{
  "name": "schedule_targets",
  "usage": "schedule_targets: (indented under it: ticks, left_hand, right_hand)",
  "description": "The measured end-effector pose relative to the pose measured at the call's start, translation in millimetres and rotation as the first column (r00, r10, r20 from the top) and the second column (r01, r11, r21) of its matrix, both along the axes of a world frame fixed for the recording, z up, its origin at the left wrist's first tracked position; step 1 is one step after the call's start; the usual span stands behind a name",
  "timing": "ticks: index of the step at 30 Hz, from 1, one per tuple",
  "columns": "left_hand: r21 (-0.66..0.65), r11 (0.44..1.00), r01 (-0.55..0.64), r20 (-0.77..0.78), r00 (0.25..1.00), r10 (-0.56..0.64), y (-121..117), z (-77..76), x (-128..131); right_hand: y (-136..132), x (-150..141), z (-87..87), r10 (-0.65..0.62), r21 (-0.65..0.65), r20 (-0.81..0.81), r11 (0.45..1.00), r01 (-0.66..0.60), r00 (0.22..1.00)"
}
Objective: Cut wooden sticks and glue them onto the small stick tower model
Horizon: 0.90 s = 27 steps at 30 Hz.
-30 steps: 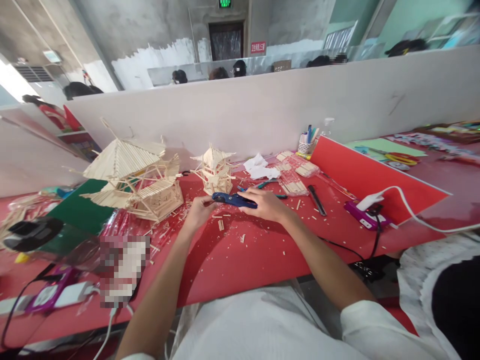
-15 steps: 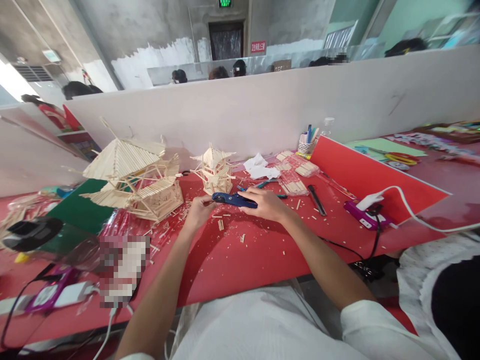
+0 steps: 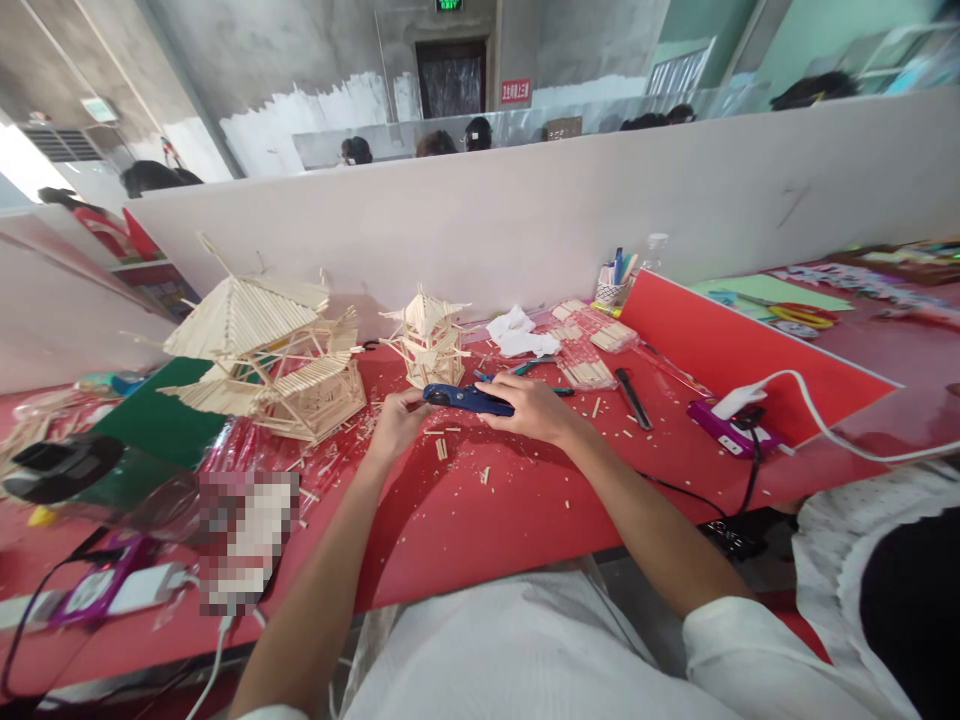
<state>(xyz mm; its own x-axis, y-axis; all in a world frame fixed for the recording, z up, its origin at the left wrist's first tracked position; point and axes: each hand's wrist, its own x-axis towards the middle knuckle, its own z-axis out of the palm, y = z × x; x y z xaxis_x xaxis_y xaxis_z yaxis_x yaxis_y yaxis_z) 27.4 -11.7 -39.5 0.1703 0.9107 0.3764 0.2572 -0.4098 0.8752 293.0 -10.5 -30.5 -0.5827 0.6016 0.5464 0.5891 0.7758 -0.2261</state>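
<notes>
The single view looks from the wearer's head, above and behind the left grip (image 3: 397, 425) and the right grip (image 3: 529, 408), facing forward and tilted down onto the worktop (image 3: 480, 540). It is a wide view from well back, with both grips small and close to the middle, and the forearms (image 3: 637, 510) reaching away from the lens towards them. Nearer than the grips it catches the wearer's shirt (image 3: 495, 650); beyond them it takes in the partition (image 3: 450, 220) and, higher up, the far wall (image 3: 300, 60).
</notes>
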Motion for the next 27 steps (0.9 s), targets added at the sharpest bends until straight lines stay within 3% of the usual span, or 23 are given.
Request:
schedule_targets:
  ticks: [11,19,23,27]
  left_hand:
    - [-0.007,1.000,-0.011,0.019,1.000,0.011,2,-4.4,1]
    - [-0.017,0.999,-0.034,0.023,0.999,0.035,-1,0.5,3]
    - [-0.062,0.997,-0.052,0.020,0.998,0.054,0,0.1,2]
    - [-0.117,0.992,-0.041,0.020,0.999,0.044,0,0.3,1]
  right_hand:
    - [1,0,-1.4,-0.015,0.017,0.000,1.000,0.015,1.000]
    - [3,-2,-6.5,-0.010,0.026,-0.029,1.000,0.011,1.000]
    - [4,-4,-6.6,-0.033,-0.017,-0.071,0.999,0.032,0.997]
    - [4,7,5.0,-0.068,-0.116,-0.075,0.991,0.059,0.995]
